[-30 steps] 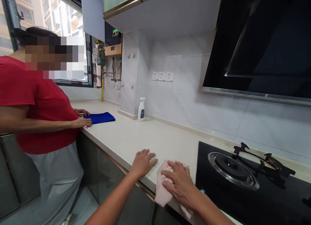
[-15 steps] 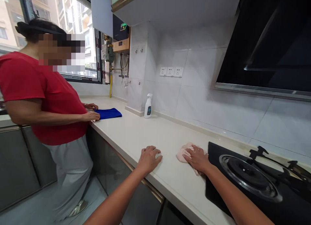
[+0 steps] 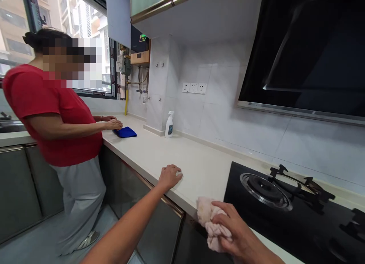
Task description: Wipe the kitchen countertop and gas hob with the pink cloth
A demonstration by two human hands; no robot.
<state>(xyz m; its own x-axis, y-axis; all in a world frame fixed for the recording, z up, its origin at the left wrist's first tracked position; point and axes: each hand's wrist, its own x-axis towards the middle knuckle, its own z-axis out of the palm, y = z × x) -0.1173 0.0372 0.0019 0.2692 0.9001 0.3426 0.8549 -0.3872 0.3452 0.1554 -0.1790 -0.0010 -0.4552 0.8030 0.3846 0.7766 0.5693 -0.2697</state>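
Note:
A crumpled pale pink cloth (image 3: pixel 210 220) is bunched in my right hand (image 3: pixel 235 228), over the counter's front edge and just left of the black gas stove (image 3: pixel 228 188). The fingers are wrapped round it, and part of the cloth hangs down past the edge. My left hand (image 3: pixel 170 176) rests on the white countertop (image 3: pixel 148 154) near the front edge. Its fingers are slightly bent and apart, with nothing held.
A co-worker in a red shirt (image 3: pixel 76 123) stands at the left, hands by a folded blue cloth (image 3: pixel 126 132). A white spray bottle (image 3: pixel 169 125) stands against the wall. The black range hood (image 3: pixel 308 59) overhangs the stove. A sink (image 3: pixel 11 126) shows far left.
My right hand has drawn the pink cloth from beside the stove toward me to the counter's front edge, bunching it up. The co-worker's blue cloth now looks folded smaller.

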